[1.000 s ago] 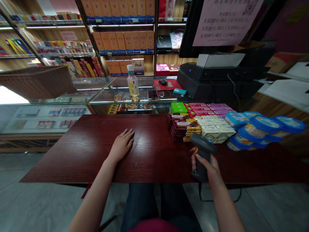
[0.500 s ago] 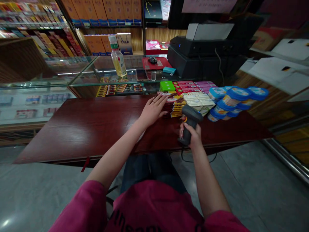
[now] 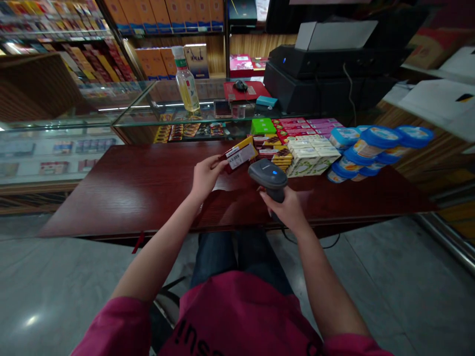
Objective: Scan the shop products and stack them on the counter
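My left hand [image 3: 205,176] is closed on a flat red and yellow packet [image 3: 239,155], lifted above the dark red wooden table [image 3: 122,188] with its white label side turned toward me. My right hand [image 3: 285,210] grips a dark grey handheld barcode scanner [image 3: 267,177] whose blue light is lit; its head sits just right of the packet. Behind them lies a stack of similar red and yellow packets [image 3: 276,153].
White boxes [image 3: 311,155], blue-lidded round tubs [image 3: 374,146], and green, red and pink flat packs [image 3: 293,126] line the table's far right. A glass counter [image 3: 156,106] behind holds a bottle [image 3: 186,84], a mouse and a black printer [image 3: 326,74]. Shelves of boxed goods stand beyond.
My left hand went from flat on the table to the stack, then lifted one packet off it toward me. My right hand swung the scanner left toward the packet.
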A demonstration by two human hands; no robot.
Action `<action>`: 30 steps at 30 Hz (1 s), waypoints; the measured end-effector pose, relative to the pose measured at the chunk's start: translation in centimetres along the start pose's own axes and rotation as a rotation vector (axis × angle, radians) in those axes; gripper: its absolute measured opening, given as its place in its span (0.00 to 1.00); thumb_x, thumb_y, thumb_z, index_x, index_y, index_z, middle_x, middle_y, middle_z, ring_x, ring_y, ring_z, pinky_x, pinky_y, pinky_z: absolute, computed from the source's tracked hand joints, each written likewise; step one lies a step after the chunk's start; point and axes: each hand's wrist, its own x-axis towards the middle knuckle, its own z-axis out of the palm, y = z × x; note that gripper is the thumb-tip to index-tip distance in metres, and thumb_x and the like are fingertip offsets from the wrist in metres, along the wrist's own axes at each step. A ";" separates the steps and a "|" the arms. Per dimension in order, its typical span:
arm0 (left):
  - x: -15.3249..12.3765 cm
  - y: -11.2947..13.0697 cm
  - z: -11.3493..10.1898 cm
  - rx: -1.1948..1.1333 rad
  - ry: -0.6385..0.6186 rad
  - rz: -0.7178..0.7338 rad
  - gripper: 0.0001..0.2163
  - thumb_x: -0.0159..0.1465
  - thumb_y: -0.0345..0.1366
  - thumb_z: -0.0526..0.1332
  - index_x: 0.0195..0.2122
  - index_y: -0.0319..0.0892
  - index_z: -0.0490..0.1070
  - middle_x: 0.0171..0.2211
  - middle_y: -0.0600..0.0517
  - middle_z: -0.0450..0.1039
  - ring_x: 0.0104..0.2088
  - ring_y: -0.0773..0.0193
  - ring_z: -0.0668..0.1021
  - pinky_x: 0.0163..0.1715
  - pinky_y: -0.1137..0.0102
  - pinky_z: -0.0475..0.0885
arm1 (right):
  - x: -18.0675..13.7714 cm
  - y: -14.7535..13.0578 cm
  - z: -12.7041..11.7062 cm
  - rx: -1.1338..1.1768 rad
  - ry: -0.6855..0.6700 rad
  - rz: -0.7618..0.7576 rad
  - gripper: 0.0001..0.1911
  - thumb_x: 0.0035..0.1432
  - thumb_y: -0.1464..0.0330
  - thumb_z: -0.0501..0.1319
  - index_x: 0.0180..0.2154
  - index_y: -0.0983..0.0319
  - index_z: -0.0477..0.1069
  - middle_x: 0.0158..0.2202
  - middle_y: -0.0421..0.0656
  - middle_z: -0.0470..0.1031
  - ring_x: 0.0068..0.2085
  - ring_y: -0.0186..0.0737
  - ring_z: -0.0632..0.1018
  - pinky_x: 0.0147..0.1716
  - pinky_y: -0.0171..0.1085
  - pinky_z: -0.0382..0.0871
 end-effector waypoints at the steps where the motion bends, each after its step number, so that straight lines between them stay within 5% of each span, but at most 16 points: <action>1: -0.2 -0.3 -0.5 -0.049 -0.019 -0.054 0.20 0.67 0.51 0.69 0.49 0.39 0.86 0.41 0.47 0.88 0.40 0.54 0.87 0.42 0.66 0.80 | -0.1 -0.5 0.4 -0.061 0.004 -0.063 0.16 0.57 0.54 0.71 0.38 0.60 0.78 0.31 0.46 0.83 0.32 0.48 0.82 0.35 0.44 0.77; 5: -1.2 -1.1 -2.1 -0.139 -0.046 -0.181 0.25 0.62 0.56 0.70 0.47 0.38 0.85 0.39 0.48 0.86 0.36 0.58 0.84 0.39 0.67 0.80 | -0.1 -1.8 2.0 -0.177 -0.009 -0.190 0.14 0.60 0.56 0.68 0.39 0.60 0.80 0.38 0.51 0.87 0.39 0.54 0.86 0.42 0.47 0.80; 11: -2.6 -1.8 -3.1 -0.042 -0.022 -0.200 0.19 0.64 0.53 0.67 0.35 0.39 0.83 0.30 0.52 0.82 0.31 0.63 0.80 0.36 0.71 0.75 | 0.1 -1.9 3.7 -0.197 -0.060 -0.216 0.13 0.61 0.57 0.68 0.40 0.59 0.81 0.39 0.51 0.89 0.39 0.56 0.88 0.41 0.46 0.81; 16: -2.9 -2.4 -4.6 -0.022 -0.038 -0.159 0.20 0.65 0.51 0.67 0.47 0.39 0.86 0.37 0.50 0.87 0.37 0.59 0.83 0.40 0.68 0.77 | 0.1 -2.0 4.1 -0.130 -0.110 -0.206 0.13 0.60 0.58 0.69 0.40 0.60 0.82 0.38 0.51 0.88 0.39 0.55 0.88 0.41 0.46 0.81; 23: -2.9 -2.5 -9.0 -0.041 0.052 -0.186 0.29 0.61 0.59 0.72 0.49 0.36 0.85 0.44 0.44 0.88 0.43 0.53 0.86 0.43 0.65 0.80 | 0.3 -1.4 4.7 -0.083 -0.119 -0.144 0.13 0.58 0.56 0.70 0.36 0.60 0.82 0.36 0.51 0.88 0.37 0.55 0.87 0.41 0.46 0.81; 30: -3.0 -2.8 -9.0 -0.051 0.063 -0.211 0.24 0.65 0.53 0.71 0.51 0.37 0.84 0.46 0.44 0.88 0.44 0.54 0.87 0.46 0.64 0.81 | 0.7 -2.3 6.1 -0.074 -0.196 -0.151 0.14 0.57 0.58 0.71 0.40 0.61 0.85 0.38 0.51 0.89 0.38 0.54 0.88 0.39 0.45 0.81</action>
